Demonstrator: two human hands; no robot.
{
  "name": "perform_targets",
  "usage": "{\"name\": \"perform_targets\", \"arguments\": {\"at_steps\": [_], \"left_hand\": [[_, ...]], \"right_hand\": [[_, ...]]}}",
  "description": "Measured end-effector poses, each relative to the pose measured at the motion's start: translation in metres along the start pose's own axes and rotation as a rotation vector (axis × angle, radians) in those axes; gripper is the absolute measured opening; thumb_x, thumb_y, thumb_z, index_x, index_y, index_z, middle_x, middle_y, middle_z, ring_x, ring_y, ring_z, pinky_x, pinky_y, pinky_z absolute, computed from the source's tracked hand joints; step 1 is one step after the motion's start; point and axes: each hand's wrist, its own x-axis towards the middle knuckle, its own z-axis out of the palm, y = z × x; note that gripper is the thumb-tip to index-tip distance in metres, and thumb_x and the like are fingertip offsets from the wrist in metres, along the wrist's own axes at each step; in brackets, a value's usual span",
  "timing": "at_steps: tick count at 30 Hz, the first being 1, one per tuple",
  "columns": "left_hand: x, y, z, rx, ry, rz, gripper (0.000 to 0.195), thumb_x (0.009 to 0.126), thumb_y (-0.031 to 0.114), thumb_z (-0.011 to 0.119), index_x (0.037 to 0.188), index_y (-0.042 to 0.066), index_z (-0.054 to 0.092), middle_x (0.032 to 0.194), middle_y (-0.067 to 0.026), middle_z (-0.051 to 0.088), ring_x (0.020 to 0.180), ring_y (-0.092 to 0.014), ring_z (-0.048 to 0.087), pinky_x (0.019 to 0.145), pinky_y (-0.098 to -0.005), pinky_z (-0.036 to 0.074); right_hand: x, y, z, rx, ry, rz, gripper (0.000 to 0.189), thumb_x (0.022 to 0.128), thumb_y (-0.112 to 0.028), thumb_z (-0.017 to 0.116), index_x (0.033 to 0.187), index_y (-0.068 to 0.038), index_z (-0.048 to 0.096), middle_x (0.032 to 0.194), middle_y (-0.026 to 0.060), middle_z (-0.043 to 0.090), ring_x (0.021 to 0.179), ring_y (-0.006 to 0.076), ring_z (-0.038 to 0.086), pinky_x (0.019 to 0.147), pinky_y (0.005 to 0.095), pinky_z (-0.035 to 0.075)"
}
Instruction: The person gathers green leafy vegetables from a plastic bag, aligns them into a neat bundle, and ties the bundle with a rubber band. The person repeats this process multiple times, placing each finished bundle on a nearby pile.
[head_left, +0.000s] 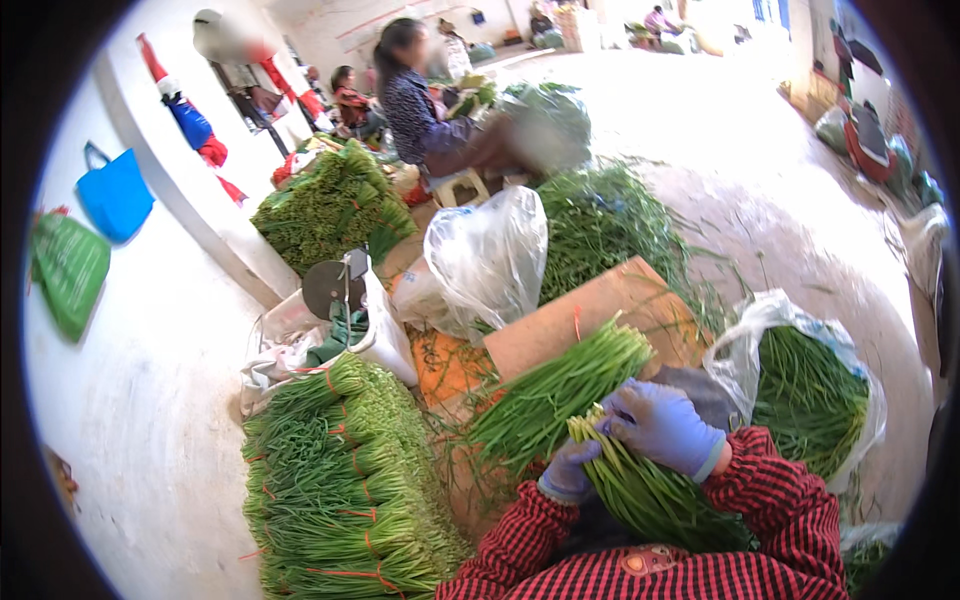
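Note:
A bunch of long green leafy stalks (652, 491), perhaps garlic chives, lies slanted across my lap with its pale ends up. My left hand (571, 471), in a purple glove, grips the bunch from the left just below those ends. My right hand (664, 427), gloved alike, closes on it near the pale tips from the other side. Just beyond my hands, a larger pile of the same stalks (555, 394) rests against a tan board (577, 330). An orange tie (577, 321) lies on the board.
Stacked tied bundles (337, 480) stand at left, beside a white container (390, 341). An open plastic bag of greens (814, 405) is at right. Ahead are a clear plastic bag (487, 251), loose greens (607, 225), another bundle stack (337, 202) and a seated person (412, 112).

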Motion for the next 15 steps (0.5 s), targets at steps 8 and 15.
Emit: {"name": "perform_targets", "arguments": {"at_steps": [8, 15], "left_hand": [[0.008, 0.001, -0.004, -0.011, -0.081, 0.039, 0.102, 0.078, 0.031, 0.079, 0.16, 0.001, 0.027, 0.125, -0.0097, 0.066, 0.122, -0.026, 0.061, 0.112, -0.0416, 0.045], [0.013, -0.002, -0.012, -0.1, -0.17, 0.058, 0.107, 0.077, 0.026, 0.079, 0.162, -0.001, 0.02, 0.116, -0.0116, 0.067, 0.128, -0.032, 0.058, 0.117, -0.0527, 0.04]], "right_hand": [[0.024, -0.032, -0.026, -0.137, 0.529, -0.236, 0.012, 0.094, -0.014, 0.067, 0.094, -0.005, 0.058, 0.081, 0.015, 0.062, 0.071, 0.0357, 0.063, 0.065, 0.0451, 0.051], [0.06, -0.026, -0.107, 0.607, 0.282, -0.022, 0.009, 0.097, -0.004, 0.06, 0.098, -0.003, 0.069, 0.085, 0.0021, 0.068, 0.084, 0.014, 0.068, 0.078, 0.0319, 0.056]]}}
